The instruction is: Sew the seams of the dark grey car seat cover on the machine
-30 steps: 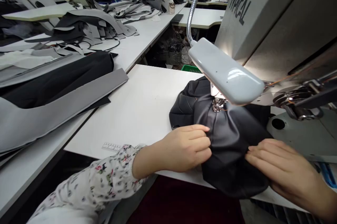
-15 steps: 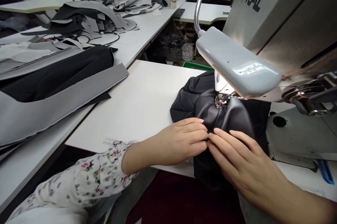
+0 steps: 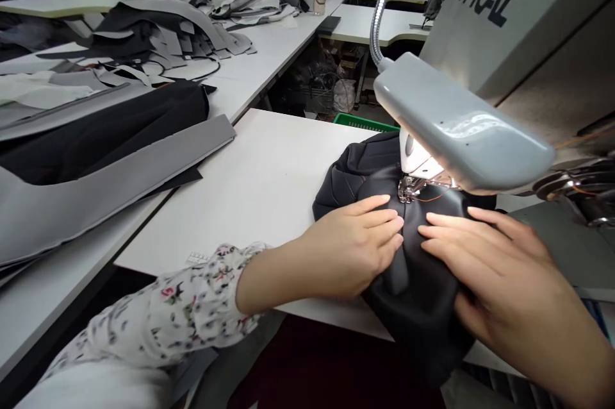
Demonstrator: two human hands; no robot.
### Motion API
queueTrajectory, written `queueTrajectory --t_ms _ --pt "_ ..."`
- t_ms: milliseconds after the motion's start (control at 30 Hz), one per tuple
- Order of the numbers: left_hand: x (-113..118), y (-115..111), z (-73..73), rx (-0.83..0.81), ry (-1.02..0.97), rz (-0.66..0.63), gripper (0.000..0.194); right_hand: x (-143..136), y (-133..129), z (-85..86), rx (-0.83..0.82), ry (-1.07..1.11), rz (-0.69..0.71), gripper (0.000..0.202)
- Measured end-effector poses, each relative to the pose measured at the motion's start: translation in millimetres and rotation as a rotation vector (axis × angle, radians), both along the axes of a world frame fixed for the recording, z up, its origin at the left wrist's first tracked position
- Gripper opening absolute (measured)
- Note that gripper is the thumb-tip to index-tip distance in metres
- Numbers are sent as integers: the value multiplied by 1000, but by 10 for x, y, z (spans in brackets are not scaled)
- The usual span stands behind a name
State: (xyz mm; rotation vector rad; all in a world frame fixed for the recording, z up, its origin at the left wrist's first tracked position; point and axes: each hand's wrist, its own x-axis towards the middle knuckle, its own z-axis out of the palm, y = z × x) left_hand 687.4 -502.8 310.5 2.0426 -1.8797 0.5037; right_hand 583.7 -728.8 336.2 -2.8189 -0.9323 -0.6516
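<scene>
My left sleeve [image 3: 163, 313] is white, scattered with small dark grey spots, pinkish-red flowers and bits of green leaf, and it gathers into a ruffled, puckered cuff [image 3: 245, 268] above my left hand [image 3: 360, 242]. Further up that arm, I have smooth, plain white cloth [image 3: 103, 386] that looks slightly blurred. Deep maroon cloth [image 3: 321, 364] covers my lap, while my right hand [image 3: 500, 261] and the visible part of its forearm are bare.
</scene>
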Motion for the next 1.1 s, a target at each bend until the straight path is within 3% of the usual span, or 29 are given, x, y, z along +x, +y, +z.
queueTrajectory --t_ms 167,633,1100 --pt "28 68 54 67 24 -2 33 -80 -11 -60 33 10 -55 36" --pt "104 73 104 120 41 38 39 41 -111 -134 48 -15 16 33" --pt "404 -65 71 89 357 5 51 410 -263 -244 146 -116 3 38"
